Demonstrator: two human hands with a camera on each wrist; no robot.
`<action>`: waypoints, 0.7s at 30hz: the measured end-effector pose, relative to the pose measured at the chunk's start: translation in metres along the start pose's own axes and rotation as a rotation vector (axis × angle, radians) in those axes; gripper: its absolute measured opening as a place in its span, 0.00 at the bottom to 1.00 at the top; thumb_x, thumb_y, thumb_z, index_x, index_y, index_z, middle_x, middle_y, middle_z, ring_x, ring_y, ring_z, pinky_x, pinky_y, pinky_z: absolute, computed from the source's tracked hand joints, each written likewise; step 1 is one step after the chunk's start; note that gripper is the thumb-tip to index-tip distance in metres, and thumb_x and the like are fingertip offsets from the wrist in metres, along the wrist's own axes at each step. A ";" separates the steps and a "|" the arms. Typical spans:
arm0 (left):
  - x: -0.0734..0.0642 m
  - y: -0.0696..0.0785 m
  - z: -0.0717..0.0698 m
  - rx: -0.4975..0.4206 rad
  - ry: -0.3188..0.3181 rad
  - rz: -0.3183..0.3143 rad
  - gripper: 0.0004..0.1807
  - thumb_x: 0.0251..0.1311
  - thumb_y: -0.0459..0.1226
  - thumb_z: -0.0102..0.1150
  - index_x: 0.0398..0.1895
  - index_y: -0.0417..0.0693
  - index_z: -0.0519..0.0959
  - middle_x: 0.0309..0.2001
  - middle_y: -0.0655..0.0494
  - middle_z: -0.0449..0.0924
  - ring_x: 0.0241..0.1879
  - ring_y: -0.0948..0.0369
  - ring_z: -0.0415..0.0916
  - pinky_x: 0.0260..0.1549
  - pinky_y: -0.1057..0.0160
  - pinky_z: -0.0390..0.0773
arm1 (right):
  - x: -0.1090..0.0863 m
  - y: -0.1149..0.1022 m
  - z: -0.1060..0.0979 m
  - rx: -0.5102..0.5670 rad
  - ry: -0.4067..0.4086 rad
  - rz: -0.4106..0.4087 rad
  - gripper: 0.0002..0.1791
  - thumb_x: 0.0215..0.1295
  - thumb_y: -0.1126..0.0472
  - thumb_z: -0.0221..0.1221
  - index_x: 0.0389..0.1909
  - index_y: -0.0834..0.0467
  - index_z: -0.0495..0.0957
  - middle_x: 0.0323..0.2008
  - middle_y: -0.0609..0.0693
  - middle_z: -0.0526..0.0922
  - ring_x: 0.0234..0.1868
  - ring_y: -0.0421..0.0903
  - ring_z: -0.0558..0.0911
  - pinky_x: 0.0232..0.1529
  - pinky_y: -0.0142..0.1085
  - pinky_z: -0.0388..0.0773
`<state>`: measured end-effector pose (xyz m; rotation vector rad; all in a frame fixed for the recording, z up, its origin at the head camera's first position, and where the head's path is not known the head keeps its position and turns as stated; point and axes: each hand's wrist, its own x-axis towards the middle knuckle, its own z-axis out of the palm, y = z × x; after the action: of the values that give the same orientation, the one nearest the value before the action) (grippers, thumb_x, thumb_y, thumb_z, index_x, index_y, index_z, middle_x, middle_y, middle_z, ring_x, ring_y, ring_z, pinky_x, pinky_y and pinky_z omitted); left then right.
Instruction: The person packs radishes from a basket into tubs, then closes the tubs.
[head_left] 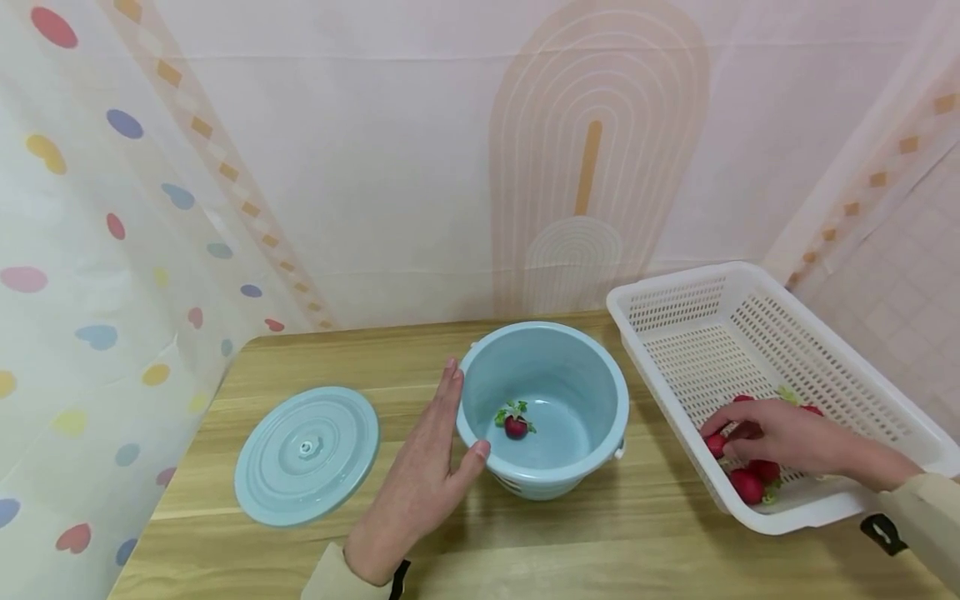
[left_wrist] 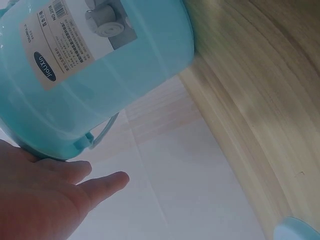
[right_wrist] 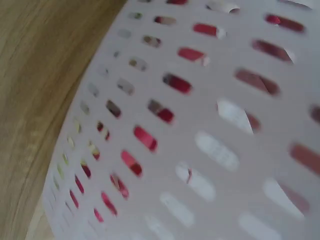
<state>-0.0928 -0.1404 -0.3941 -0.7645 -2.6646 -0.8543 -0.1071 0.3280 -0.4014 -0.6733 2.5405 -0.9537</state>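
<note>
To the left of the left hand (head_left: 412, 467), a blue lid (head_left: 300, 487) lay flat on the wooden table (head_left: 525, 550). That hand, fingers extended and grasping nothing, rested against the rim of the blue bucket (head_left: 555, 358) just to its right, which contained one leafy radish (head_left: 515, 427). Farther right, the right hand (head_left: 783, 429) pinched a red radish (head_left: 716, 445) within a white basket (head_left: 693, 358), other radishes (head_left: 747, 486) lying close beside it.

The head camera looks forward and down from above the table (head_left: 187, 517), the bucket (head_left: 555, 367) at five o'clock, the basket (head_left: 690, 358) at four; the left wrist camera sits close and tilted, bucket at ten, table at three; the right wrist camera is nearest, facing the basket's slotted wall (right_wrist: 175, 145); head shares the bucket with left wrist, the basket with right wrist
</note>
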 end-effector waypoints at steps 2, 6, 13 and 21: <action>0.000 0.000 0.000 -0.002 0.001 -0.001 0.45 0.73 0.50 0.51 0.85 0.46 0.43 0.85 0.56 0.36 0.81 0.50 0.48 0.72 0.43 0.61 | -0.004 -0.001 -0.002 -0.003 0.033 -0.017 0.12 0.70 0.62 0.65 0.53 0.54 0.84 0.43 0.40 0.85 0.39 0.32 0.82 0.37 0.30 0.80; 0.000 -0.001 0.001 -0.002 0.002 0.002 0.45 0.74 0.50 0.51 0.85 0.46 0.43 0.85 0.56 0.35 0.81 0.50 0.48 0.73 0.43 0.60 | -0.011 -0.002 -0.007 -0.025 0.091 -0.070 0.13 0.70 0.65 0.65 0.53 0.55 0.83 0.43 0.41 0.86 0.39 0.32 0.80 0.34 0.30 0.80; 0.000 0.000 0.000 -0.006 0.008 0.010 0.45 0.74 0.50 0.51 0.85 0.45 0.43 0.85 0.55 0.36 0.81 0.50 0.47 0.73 0.43 0.60 | -0.020 -0.008 -0.015 -0.056 0.216 -0.123 0.16 0.66 0.70 0.66 0.53 0.55 0.83 0.44 0.41 0.87 0.41 0.31 0.83 0.36 0.26 0.80; 0.000 0.000 0.001 -0.003 0.008 0.014 0.45 0.74 0.51 0.50 0.85 0.45 0.43 0.85 0.55 0.36 0.81 0.50 0.47 0.72 0.42 0.60 | -0.032 -0.026 -0.021 0.018 0.314 -0.130 0.20 0.65 0.75 0.64 0.55 0.56 0.83 0.47 0.41 0.88 0.45 0.32 0.86 0.41 0.23 0.81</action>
<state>-0.0926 -0.1400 -0.3951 -0.7787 -2.6484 -0.8562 -0.0822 0.3395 -0.3642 -0.7418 2.7807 -1.2098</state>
